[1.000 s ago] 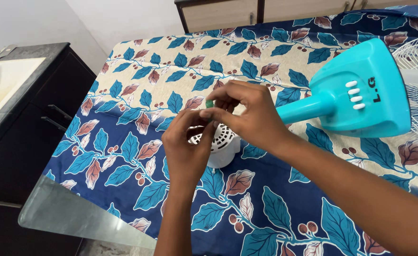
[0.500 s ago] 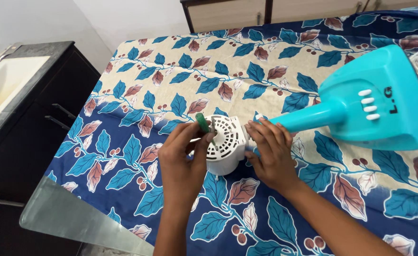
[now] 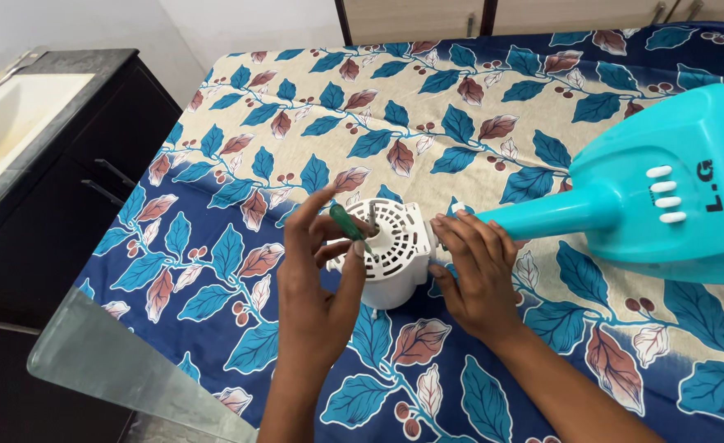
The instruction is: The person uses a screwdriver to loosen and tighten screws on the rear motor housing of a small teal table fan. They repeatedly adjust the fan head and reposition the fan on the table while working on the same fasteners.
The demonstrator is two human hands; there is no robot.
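A white vented fan motor housing [image 3: 395,246] lies on the leaf-patterned cloth, joined to a turquoise neck and base [image 3: 657,193] with white buttons. My left hand [image 3: 317,271] grips a small green-handled screwdriver [image 3: 350,226], its tip against the housing's upper left face. My right hand [image 3: 477,275] rests on the right side of the housing where it meets the turquoise neck, steadying it.
The blue, beige and brown leaf cloth [image 3: 428,107] covers a glass table whose bare corner [image 3: 124,369] shows at lower left. A dark cabinet with a light countertop [image 3: 25,123] stands to the left. Wooden drawers [image 3: 493,12] sit behind.
My right hand came off the top of the housing and settled on its right side. My left hand brought the green screwdriver down against the housing's face.
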